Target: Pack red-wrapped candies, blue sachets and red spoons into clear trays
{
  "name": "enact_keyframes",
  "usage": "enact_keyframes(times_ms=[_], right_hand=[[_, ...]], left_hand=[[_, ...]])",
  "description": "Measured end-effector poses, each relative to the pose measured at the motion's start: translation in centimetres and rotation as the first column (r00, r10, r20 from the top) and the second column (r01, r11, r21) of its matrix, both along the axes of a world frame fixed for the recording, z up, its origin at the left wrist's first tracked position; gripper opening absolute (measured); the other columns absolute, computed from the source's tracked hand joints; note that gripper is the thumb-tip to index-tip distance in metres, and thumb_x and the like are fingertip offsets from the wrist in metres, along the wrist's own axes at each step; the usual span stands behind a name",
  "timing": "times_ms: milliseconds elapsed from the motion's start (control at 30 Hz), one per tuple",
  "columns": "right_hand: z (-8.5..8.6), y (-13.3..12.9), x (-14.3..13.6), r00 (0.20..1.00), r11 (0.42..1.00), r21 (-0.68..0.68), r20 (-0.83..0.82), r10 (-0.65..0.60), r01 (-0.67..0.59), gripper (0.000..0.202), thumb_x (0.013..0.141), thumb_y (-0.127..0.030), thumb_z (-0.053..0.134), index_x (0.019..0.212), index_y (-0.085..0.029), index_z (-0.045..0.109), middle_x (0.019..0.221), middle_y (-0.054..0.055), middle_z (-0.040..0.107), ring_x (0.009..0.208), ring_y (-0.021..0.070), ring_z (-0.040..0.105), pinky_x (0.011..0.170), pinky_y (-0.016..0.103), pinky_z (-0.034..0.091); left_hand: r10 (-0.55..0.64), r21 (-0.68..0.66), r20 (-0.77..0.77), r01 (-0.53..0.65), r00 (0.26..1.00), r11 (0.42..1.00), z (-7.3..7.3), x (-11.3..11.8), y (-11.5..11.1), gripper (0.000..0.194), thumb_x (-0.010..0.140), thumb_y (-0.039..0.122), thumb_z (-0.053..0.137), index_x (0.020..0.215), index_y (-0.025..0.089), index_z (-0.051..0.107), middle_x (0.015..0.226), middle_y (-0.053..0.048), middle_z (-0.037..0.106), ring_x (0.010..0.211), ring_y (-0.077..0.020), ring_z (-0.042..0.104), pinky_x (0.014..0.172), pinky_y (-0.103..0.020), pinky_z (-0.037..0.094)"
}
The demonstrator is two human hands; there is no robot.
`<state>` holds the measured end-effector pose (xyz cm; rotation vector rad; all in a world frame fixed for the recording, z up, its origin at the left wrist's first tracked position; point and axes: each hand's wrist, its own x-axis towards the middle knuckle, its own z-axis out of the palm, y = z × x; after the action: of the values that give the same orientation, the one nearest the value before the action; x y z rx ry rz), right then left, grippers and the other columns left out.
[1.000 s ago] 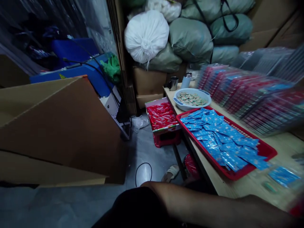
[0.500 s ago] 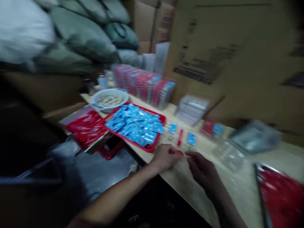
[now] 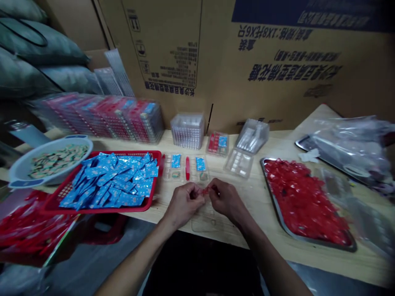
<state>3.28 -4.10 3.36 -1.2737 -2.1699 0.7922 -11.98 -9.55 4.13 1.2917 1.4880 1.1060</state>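
Observation:
My left hand (image 3: 184, 204) and my right hand (image 3: 226, 200) meet at the front of the table. Both have their fingers pinched on a small red piece (image 3: 205, 191), mostly hidden, that looks like shiny wrapping. Below them lies an empty clear plastic tray (image 3: 208, 224). Just beyond the hands, two clear trays hold blue packets, one of them a blue packet (image 3: 200, 164) above a small pale-green piece (image 3: 203, 176). A slim red stick-shaped item (image 3: 187, 167) lies in the tray there. Another clear tray (image 3: 217, 144) behind holds red and blue items.
Blue packets fill a red basket (image 3: 156, 181) on the left, beside a bowl (image 3: 15, 176) of small pieces. Filled trays (image 3: 101, 119) and a stack of empty trays (image 3: 187, 130) stand behind. At right, a metal tray (image 3: 277, 213) holds red wrapped pieces. A cardboard box (image 3: 222, 94) backs the table.
The view has swung right, bringing the metal tray of red pieces fully into sight. My hands have come closer together, both still at the small red piece.

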Motion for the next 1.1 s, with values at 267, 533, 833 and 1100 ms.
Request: enact_keyframes(times_ms=[267, 533, 833, 1100], right_hand=[[0.0, 0.2, 1.1, 0.993, 0.982, -0.187, -0.103, -0.048, 0.028, 0.010, 0.081, -0.017, 0.049, 0.076, -0.018, 0.058, 0.060, -0.001, 0.058, 0.053, 0.0125, 0.050, 0.052, 0.022, 0.032], [-2.0, -1.9, 2.5, 0.998, 0.995, -0.094, -0.054, -0.023, 0.018, 0.011, 0.090, -0.016, 0.049, 0.082, -0.017, 0.058, 0.072, 0.003, 0.064, 0.066, 0.0157, 0.059, 0.063, 0.025, 0.039], [-3.1, -4.5, 1.4, 0.942, 0.991, -0.099, 0.315, 0.114, -0.087, 0.021, 0.087, 0.000, 0.046, 0.094, -0.013, 0.061, 0.093, 0.011, 0.065, 0.087, 0.0192, 0.062, 0.076, 0.028, 0.045], [-3.7, -4.4, 1.3, 0.942, 0.991, -0.101, 0.317, 0.111, -0.083, 0.021, 0.088, -0.003, 0.045, 0.099, -0.012, 0.060, 0.096, 0.011, 0.065, 0.086, 0.0199, 0.062, 0.073, 0.029, 0.044]], left_hand=[[0.037, -0.131, 0.496, 0.033, 0.867, 0.991, -0.8, 0.9, 0.4, 0.042, 0.077, 0.044, 0.076, 0.108, 0.016, 0.069, 0.068, 0.002, 0.061, 0.054, -0.0071, 0.048, 0.047, -0.017, 0.031], [0.208, -0.223, 0.461, -0.114, 0.863, 0.968, -2.9, 0.5, 0.3, 0.039, 0.069, 0.043, 0.084, 0.093, 0.014, 0.075, 0.075, -0.005, 0.071, 0.060, -0.0101, 0.059, 0.046, -0.016, 0.032], [0.002, 0.183, -0.262, 0.047, 0.965, 0.982, -4.2, -0.2, 4.4, 0.007, 0.082, 0.019, 0.067, 0.084, 0.018, 0.074, 0.079, -0.004, 0.070, 0.070, -0.0153, 0.062, 0.064, -0.026, 0.047], [-0.237, 0.291, -0.474, 0.405, 0.848, 0.867, -6.6, -0.4, 6.7, 0.014, 0.090, 0.017, 0.062, 0.092, 0.018, 0.076, 0.090, -0.008, 0.072, 0.085, -0.0184, 0.067, 0.078, -0.030, 0.053]])
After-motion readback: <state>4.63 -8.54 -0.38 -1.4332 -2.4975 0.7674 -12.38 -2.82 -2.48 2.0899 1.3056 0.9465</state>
